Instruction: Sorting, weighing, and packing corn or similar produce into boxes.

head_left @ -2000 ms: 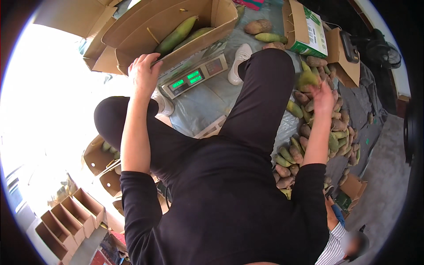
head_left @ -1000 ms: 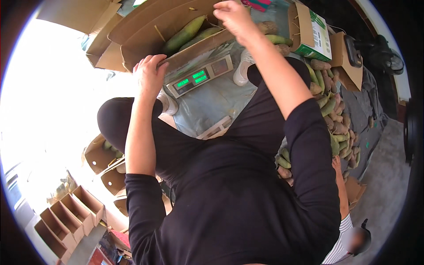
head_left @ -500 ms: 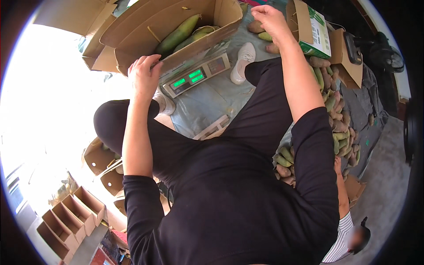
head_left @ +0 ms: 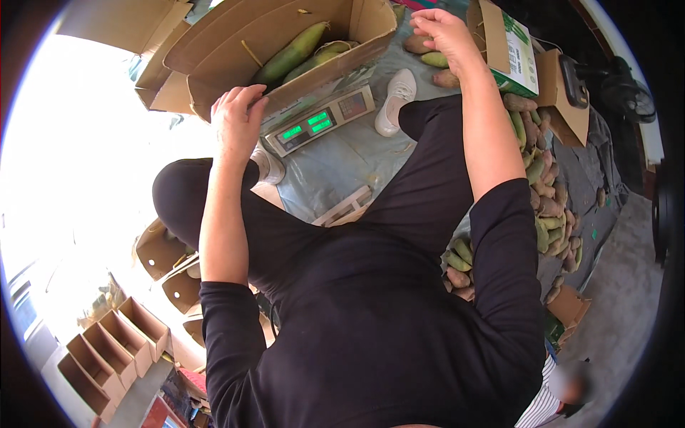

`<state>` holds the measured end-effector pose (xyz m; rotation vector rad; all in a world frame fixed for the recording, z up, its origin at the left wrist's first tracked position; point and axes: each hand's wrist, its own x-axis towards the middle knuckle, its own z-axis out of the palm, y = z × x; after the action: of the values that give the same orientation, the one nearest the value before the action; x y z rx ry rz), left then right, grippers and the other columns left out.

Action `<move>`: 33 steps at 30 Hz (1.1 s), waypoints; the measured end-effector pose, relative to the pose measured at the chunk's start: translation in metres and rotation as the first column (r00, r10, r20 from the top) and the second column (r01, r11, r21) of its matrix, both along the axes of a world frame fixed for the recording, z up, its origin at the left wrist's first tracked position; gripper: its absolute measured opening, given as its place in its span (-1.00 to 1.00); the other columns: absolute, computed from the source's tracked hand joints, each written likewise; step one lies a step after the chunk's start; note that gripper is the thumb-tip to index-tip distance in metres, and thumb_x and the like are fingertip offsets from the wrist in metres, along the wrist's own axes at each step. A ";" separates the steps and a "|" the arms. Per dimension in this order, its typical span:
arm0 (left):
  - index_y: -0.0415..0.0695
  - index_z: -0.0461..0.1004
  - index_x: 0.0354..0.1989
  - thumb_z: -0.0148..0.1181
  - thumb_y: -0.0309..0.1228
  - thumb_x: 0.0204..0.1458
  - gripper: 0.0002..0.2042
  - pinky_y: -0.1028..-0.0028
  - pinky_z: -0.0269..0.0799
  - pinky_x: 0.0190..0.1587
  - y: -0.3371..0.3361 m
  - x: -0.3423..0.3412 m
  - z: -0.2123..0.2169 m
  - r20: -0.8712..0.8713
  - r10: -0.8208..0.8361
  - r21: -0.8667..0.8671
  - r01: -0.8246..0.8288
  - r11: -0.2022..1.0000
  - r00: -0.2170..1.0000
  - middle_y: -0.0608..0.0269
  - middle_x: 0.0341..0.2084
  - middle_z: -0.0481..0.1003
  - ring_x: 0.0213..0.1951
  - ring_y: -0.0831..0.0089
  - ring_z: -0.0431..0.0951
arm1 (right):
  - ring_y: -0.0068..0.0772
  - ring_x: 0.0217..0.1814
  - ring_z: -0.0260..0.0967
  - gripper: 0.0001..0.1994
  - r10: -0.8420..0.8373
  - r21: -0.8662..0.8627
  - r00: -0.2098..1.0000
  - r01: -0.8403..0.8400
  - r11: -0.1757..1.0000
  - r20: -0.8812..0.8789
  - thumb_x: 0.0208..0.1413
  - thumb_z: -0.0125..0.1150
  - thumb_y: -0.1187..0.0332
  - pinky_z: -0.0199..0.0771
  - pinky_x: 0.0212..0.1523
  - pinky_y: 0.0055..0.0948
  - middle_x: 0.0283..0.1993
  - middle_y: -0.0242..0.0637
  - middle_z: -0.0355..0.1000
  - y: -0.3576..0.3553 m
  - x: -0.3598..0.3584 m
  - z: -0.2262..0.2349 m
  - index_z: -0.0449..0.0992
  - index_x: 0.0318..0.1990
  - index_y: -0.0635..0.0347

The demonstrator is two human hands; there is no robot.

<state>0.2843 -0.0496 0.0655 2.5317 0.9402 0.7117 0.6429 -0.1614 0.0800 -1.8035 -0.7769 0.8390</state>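
Observation:
A cardboard box (head_left: 342, 60) stands on a digital scale (head_left: 321, 120) with a lit green display. Inside it lie a few long green vegetables (head_left: 291, 54), radish-like in shape. My left hand (head_left: 239, 118) is at the box's near left edge, fingers bent over the rim and thumb on the outer side. Up in the air to the right of the box, my right hand (head_left: 448, 41) holds nothing, its fingers loosely bent and apart. Close beside it on the floor sheet are brown and green vegetables (head_left: 433, 60).
A large heap of brown and green vegetables (head_left: 546, 189) lies along my right side. Beyond it stand a green-and-white carton (head_left: 519, 60), an open cardboard box (head_left: 564, 107) and a black fan (head_left: 617, 89). Empty cardboard boxes (head_left: 118, 349) line the lower left. Another person (head_left: 546, 399) is at lower right.
My right hand has shifted slightly right and down, its fingers more apart. My left hand stays at the box rim. The other person's arm has dropped out of sight at lower right.

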 end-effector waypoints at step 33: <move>-0.16 0.51 -0.20 0.13 -0.57 -0.02 -0.81 0.53 0.32 -0.07 -0.010 -0.024 0.083 0.262 0.093 -0.074 -0.076 0.994 0.961 0.30 -0.31 0.52 -0.19 0.51 0.47 | -0.61 -0.09 0.32 -0.69 0.121 -0.021 0.992 -0.122 0.992 -0.037 0.10 0.10 0.18 0.31 -0.17 -0.56 -0.12 -0.45 0.42 0.020 -0.009 -0.001 0.42 -0.05 0.09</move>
<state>0.2601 -0.0594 0.1481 2.2806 0.9637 1.0011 0.6334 -0.1417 0.0792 -1.7706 -0.8643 0.9606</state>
